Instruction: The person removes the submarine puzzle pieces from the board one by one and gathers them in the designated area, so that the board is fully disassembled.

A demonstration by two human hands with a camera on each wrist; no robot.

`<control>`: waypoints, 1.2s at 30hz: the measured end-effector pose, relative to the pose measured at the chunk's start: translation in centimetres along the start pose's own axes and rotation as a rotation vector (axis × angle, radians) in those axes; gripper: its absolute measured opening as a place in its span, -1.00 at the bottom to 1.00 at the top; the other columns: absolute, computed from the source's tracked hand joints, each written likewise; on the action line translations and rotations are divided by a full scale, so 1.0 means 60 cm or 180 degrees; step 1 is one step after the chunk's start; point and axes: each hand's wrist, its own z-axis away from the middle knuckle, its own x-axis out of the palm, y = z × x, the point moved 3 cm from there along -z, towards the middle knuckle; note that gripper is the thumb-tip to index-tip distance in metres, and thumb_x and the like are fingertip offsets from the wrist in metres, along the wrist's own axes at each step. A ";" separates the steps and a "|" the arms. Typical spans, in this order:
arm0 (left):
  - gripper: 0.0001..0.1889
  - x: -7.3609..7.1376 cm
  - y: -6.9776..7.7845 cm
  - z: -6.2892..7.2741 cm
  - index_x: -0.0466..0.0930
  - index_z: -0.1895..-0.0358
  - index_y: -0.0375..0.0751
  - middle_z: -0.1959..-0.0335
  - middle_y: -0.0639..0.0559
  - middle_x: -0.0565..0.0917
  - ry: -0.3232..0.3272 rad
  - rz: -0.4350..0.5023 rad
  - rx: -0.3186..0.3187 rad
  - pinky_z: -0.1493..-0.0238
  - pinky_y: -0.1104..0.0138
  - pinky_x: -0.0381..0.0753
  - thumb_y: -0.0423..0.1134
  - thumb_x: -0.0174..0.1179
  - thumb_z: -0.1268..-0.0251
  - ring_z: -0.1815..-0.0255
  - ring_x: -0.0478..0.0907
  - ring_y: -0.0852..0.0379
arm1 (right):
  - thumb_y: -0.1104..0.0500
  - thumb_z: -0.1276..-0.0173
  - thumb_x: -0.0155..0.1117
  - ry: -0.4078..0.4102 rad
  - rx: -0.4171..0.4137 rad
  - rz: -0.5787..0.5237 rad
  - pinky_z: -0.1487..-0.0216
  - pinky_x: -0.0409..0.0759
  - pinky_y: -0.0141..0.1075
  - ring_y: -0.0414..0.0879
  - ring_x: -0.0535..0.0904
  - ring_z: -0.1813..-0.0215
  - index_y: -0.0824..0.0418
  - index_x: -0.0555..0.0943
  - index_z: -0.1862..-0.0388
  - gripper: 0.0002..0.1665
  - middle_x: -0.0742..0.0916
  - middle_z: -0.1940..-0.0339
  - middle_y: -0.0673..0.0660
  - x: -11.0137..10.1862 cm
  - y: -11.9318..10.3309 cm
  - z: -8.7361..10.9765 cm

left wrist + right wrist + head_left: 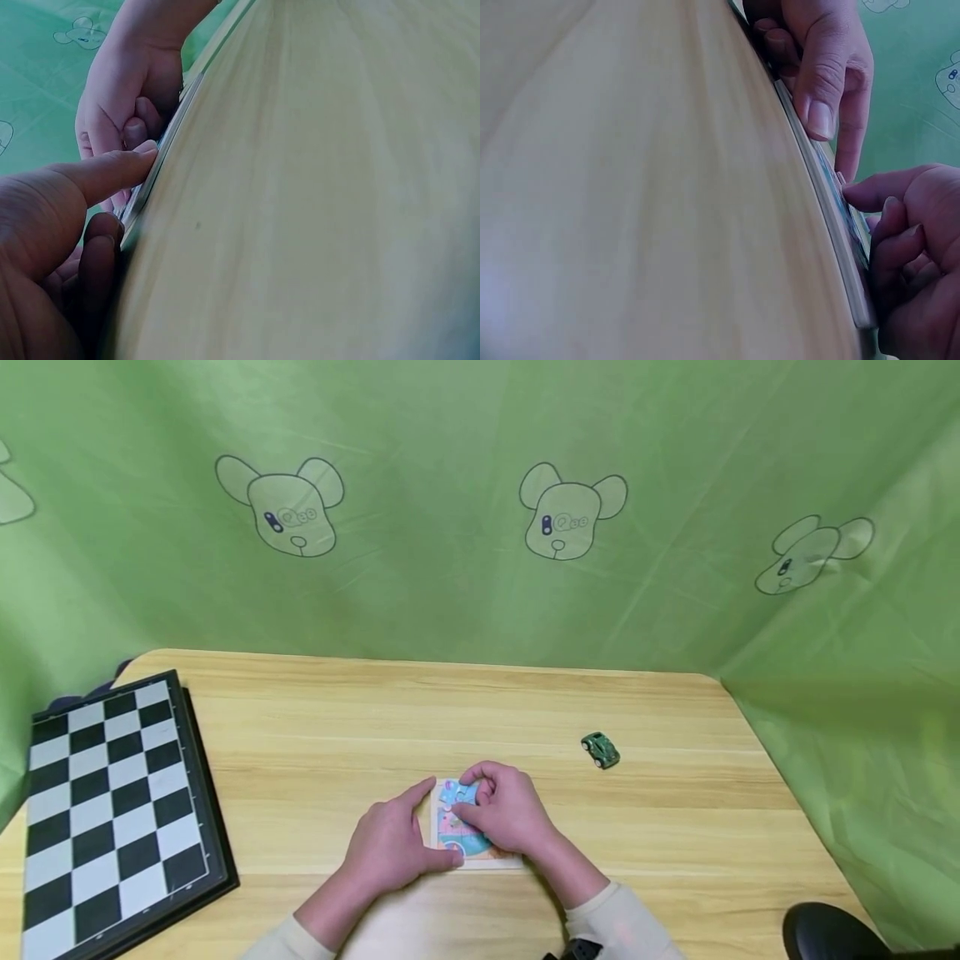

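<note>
A small jigsaw puzzle [462, 839] in a pale frame, with blue and pink picture pieces, lies flat near the front of the table. My left hand [392, 847] holds its left side, thumb over the lower left corner and fingers along the edge. Above the pieces my right hand [508, 808] is bent, with thumb and index finger around a blue puzzle piece [450, 792] at the upper part. In the right wrist view, the right thumb [877, 191] touches the puzzle's top face. The right hand covers the right part of the puzzle.
A black-and-white chessboard [120, 810] lies at the left side of the table [337, 718]. A small green toy car [601, 750] stands right of and beyond the hands. A black rounded object [828, 933] shows at the lower right. Green cloth [442, 610] hangs behind the table.
</note>
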 end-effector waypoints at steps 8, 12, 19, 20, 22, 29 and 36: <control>0.10 0.001 -0.002 0.000 0.39 -0.43 -0.23 0.77 0.17 0.36 -0.0008 0.0040 0.0022 0.68 0.30 0.28 0.14 0.63 0.32 0.74 0.25 0.24 | 0.27 -0.15 0.55 0.0064 -0.0183 -0.0128 0.53 0.35 -0.40 -0.25 0.28 0.62 0.18 0.65 0.16 -0.70 0.40 0.70 -0.08 -0.019 -0.002 0.018; 0.11 0.001 -0.003 -0.001 0.39 -0.44 -0.23 0.75 0.17 0.39 -0.0012 0.0047 0.0008 0.67 0.30 0.30 0.13 0.63 0.33 0.73 0.28 0.23 | 0.29 -0.15 0.54 0.0085 -0.0201 -0.0201 0.50 0.37 -0.40 -0.24 0.30 0.60 0.17 0.66 0.14 -0.69 0.42 0.68 -0.07 -0.036 -0.003 0.030; 0.11 -0.001 -0.002 0.000 0.38 -0.44 -0.23 0.74 0.15 0.40 -0.0016 0.0070 -0.0002 0.65 0.29 0.31 0.11 0.64 0.33 0.72 0.29 0.22 | 0.30 -0.12 0.57 0.0184 -0.0251 -0.0193 0.43 0.42 -0.37 -0.21 0.32 0.56 0.16 0.67 0.13 -0.66 0.43 0.65 -0.04 -0.068 0.017 0.046; 0.11 -0.001 -0.002 0.000 0.38 -0.44 -0.23 0.74 0.15 0.40 -0.0018 0.0072 -0.0008 0.65 0.29 0.31 0.11 0.64 0.33 0.72 0.29 0.21 | 0.29 -0.12 0.57 0.0198 -0.0246 -0.0197 0.42 0.43 -0.36 -0.20 0.32 0.56 0.16 0.67 0.12 -0.66 0.43 0.65 -0.03 -0.073 0.021 0.048; 0.11 0.000 -0.002 0.000 0.38 -0.44 -0.23 0.74 0.14 0.40 -0.0017 0.0070 -0.0017 0.64 0.29 0.31 0.11 0.64 0.33 0.71 0.29 0.21 | 0.27 -0.11 0.58 0.0222 -0.0244 -0.0211 0.41 0.44 -0.35 -0.20 0.33 0.56 0.17 0.67 0.11 -0.64 0.44 0.64 -0.03 -0.081 0.030 0.051; 0.12 -0.001 -0.002 0.000 0.38 -0.44 -0.23 0.74 0.14 0.39 0.0007 0.0063 -0.0018 0.64 0.29 0.31 0.11 0.65 0.35 0.71 0.28 0.21 | 0.27 -0.11 0.58 0.0221 -0.0254 -0.0150 0.41 0.45 -0.34 -0.20 0.32 0.57 0.21 0.67 0.11 -0.64 0.43 0.65 -0.03 -0.114 0.055 0.058; 0.12 0.000 -0.002 0.000 0.38 -0.44 -0.23 0.72 0.14 0.41 0.0001 0.0077 -0.0022 0.64 0.29 0.32 0.11 0.65 0.34 0.71 0.30 0.21 | 0.28 -0.12 0.57 0.0075 -0.0221 -0.0048 0.50 0.37 -0.36 -0.21 0.29 0.59 0.22 0.67 0.11 -0.65 0.42 0.66 -0.02 -0.142 0.088 0.055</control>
